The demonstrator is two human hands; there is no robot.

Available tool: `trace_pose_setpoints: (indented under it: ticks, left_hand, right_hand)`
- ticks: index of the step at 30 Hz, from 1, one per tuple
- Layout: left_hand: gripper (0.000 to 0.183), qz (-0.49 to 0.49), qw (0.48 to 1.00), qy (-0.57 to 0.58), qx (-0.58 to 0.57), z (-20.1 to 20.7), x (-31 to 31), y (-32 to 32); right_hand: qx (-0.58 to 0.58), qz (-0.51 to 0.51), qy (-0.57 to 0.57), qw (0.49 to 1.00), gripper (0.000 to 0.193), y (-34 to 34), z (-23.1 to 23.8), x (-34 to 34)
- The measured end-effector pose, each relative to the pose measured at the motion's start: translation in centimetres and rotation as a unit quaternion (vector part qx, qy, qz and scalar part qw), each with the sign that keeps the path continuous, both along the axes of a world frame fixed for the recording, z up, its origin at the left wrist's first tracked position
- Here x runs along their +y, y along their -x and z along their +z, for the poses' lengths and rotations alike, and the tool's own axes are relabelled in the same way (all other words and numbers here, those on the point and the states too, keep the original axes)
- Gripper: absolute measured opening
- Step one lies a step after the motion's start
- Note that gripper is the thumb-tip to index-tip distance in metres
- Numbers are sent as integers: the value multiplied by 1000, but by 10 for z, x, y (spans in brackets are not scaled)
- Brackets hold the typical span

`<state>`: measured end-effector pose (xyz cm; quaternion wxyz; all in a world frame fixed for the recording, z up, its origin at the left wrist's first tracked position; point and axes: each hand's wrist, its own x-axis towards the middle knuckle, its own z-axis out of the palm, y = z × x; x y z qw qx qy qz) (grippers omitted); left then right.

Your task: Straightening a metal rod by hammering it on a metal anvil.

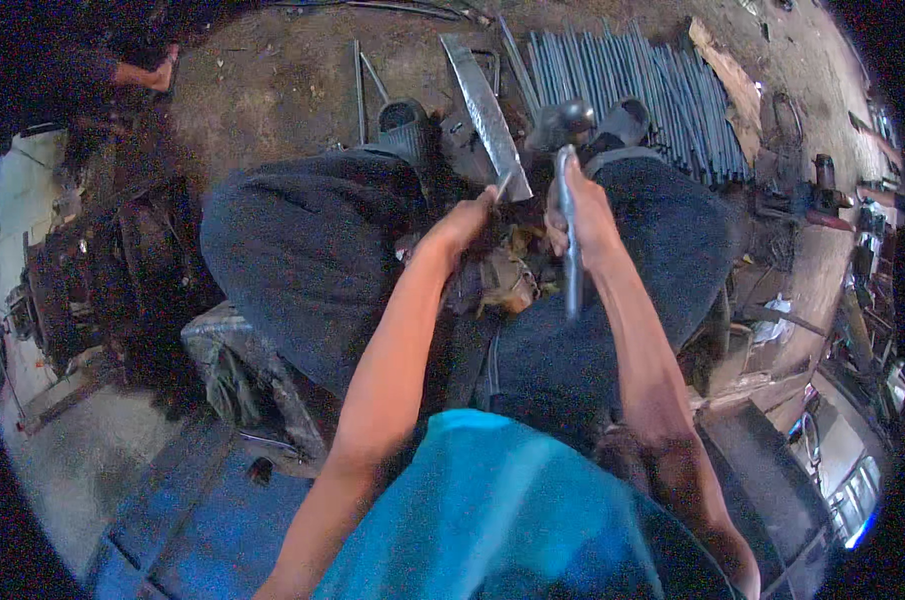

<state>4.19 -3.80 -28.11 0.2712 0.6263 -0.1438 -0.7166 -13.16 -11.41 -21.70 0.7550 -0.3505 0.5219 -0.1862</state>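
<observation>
up top, grey metal rods point(613, 90) lie ranked side by side on the brown floor point(273, 100), a torn tan strip point(729, 90) along their right! far upper left, another person's foot point(158, 74); lower left, a blue panel point(248, 515).

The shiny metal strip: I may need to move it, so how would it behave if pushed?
The metal strip looks straight, so probably stiff. Broad and flat, it seems unlikely to roll. Its shine may make it slippery.
</observation>
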Motion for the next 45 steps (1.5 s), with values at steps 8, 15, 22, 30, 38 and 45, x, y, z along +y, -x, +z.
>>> trace_pose_setpoints:
  ticks: [8, 15, 22, 30, 38, 45]
  left_hand:
    - [47, 56, 985, -79, 144, 10, 0, -3]
    - [51, 19, 986, -27, 162, 0, 5, -12]
    - [52, 37, 999, -14, -4, -9, 6, 2]
    - [26, 95, 971, -84, 204, 14, -6, 1]
    - [14, -81, 994, 49, -62, -11, 5, -8]
    - [15, -103, 991, 57, -57, -12, 2, -1]
  right_hand:
    - [-203, 33, 288, 935, 58, -28, 178, -69]
    - [-69, -3, 173, 983, 43, -13, 39, 10]
    - [-3, -23, 5, 1000, 53, -1, 10, 6]
    - [-335, 113, 358, 864, 56, -27, 198, -108]
    - [-48, 42, 181, 981, 52, -15, 54, 5]
    - [68, 22, 58, 996, 51, 0, 19, -32]
